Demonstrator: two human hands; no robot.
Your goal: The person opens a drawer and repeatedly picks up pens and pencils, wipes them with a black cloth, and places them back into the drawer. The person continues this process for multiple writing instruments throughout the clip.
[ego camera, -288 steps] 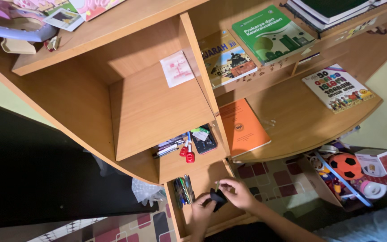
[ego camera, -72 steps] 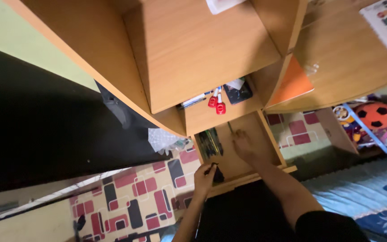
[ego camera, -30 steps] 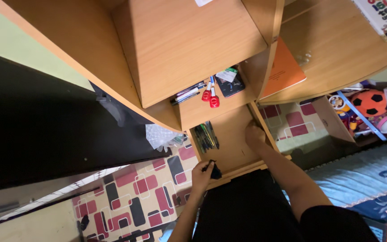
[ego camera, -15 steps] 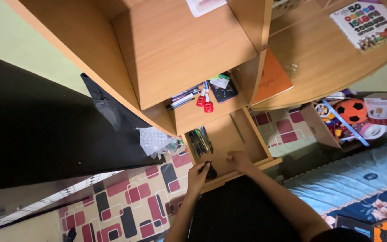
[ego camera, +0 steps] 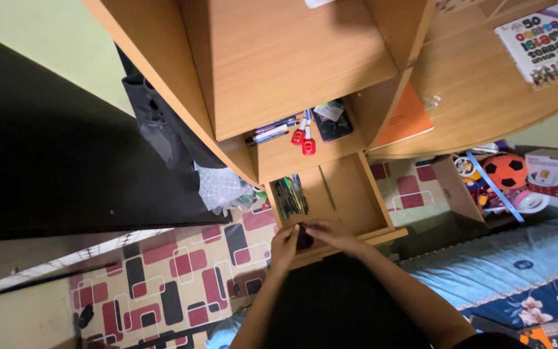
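Both of my hands meet over the front edge of an open wooden drawer [ego camera: 350,200] in a wooden desk. My left hand [ego camera: 283,244] pinches a small black object [ego camera: 304,238], and my right hand [ego camera: 329,234] touches the same object from the right. What the object is stays unclear. Inside the drawer lie a bundle of pens [ego camera: 289,194] at the left and a single thin stick [ego camera: 323,187] near the middle.
On the shelf above the drawer lie several markers, two with red caps [ego camera: 305,138], and a dark phone [ego camera: 332,124]. An orange book [ego camera: 405,119] and a colourful book [ego camera: 537,45] lie on the desk's right part. A box with a ball [ego camera: 504,171] stands on the floor.
My right hand left the drawer's inside and came back to the black object held by my left hand. The camera view shifted slightly.
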